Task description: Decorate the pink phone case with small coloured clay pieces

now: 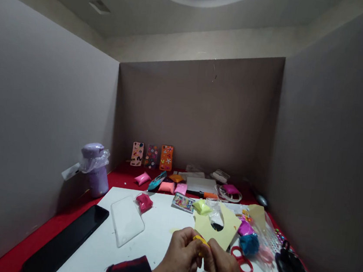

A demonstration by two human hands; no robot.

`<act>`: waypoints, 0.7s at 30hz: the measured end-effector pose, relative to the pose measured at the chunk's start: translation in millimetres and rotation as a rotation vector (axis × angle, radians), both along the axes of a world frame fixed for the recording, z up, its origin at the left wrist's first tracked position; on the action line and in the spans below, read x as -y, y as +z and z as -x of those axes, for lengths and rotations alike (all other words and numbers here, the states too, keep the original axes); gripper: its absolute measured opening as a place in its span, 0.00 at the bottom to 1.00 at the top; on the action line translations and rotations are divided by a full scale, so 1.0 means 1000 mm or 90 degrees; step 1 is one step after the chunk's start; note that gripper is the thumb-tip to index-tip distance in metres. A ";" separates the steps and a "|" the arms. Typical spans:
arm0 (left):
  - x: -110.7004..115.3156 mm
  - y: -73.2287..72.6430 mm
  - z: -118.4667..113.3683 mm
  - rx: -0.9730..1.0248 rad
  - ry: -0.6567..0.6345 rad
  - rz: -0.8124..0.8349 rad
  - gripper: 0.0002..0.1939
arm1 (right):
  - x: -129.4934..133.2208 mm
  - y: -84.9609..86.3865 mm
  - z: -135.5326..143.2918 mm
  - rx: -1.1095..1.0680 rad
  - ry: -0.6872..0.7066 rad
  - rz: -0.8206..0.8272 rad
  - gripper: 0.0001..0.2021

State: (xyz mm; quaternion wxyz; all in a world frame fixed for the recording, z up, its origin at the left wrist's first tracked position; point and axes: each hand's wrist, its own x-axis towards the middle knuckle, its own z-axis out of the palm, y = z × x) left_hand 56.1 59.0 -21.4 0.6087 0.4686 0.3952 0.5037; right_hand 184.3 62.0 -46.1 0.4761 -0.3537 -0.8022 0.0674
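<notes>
Between the fingertips of both hands is a small yellow piece (pixel 201 240), mostly covered by the fingers, so its kind is unclear. My left hand (pixel 181 254) pinches it from the left, and my right hand (pixel 223 267) grips its right side. Just beyond the hands lies a pale yellow sheet (pixel 231 229) with a rounded cutout. Red-handled scissors (pixel 242 261) rest right of my right hand. To the left, a clear phone case (pixel 126 221) lies flat on the white board (pixel 90 248), with a crimson pillow-shaped packet (pixel 144 202) by its upper corner.
A black phone (pixel 67 241) and a wrapped purple bottle (pixel 96 170) stand along the left. Decorated phone cases (pixel 166 158) lean on the back wall. Colored packets (pixel 166 187) and an orange-and-black marker (pixel 207 195) lie behind the board. Bagged blue material (pixel 249 245) and dark-handled tools (pixel 287 261) are right.
</notes>
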 end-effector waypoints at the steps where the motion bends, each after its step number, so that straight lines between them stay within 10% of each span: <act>1: 0.000 -0.002 0.000 0.006 -0.009 -0.002 0.20 | -0.001 -0.001 -0.001 0.000 -0.011 -0.007 0.14; 21: -0.007 0.009 0.011 -0.015 -0.024 0.019 0.20 | -0.004 -0.002 -0.008 -0.017 0.009 0.186 0.17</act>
